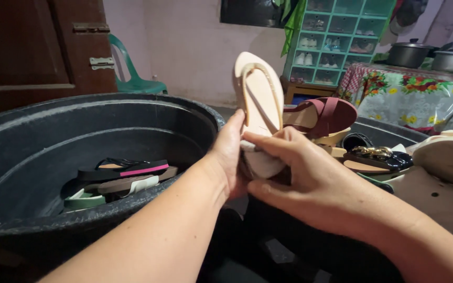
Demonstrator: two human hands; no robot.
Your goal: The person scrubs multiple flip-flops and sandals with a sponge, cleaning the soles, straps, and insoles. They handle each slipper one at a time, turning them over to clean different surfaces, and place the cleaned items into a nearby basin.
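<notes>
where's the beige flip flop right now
In the head view the beige flip flop stands upright at centre frame, held at its lower end by both the left hand and right hand, just left of a maroon sandal.

Not much to report on the person's own body here — the left hand and right hand are both bare, no gloves, rings or watch showing. Forearms are bare too — no sleeves reach into view anywhere.
</notes>
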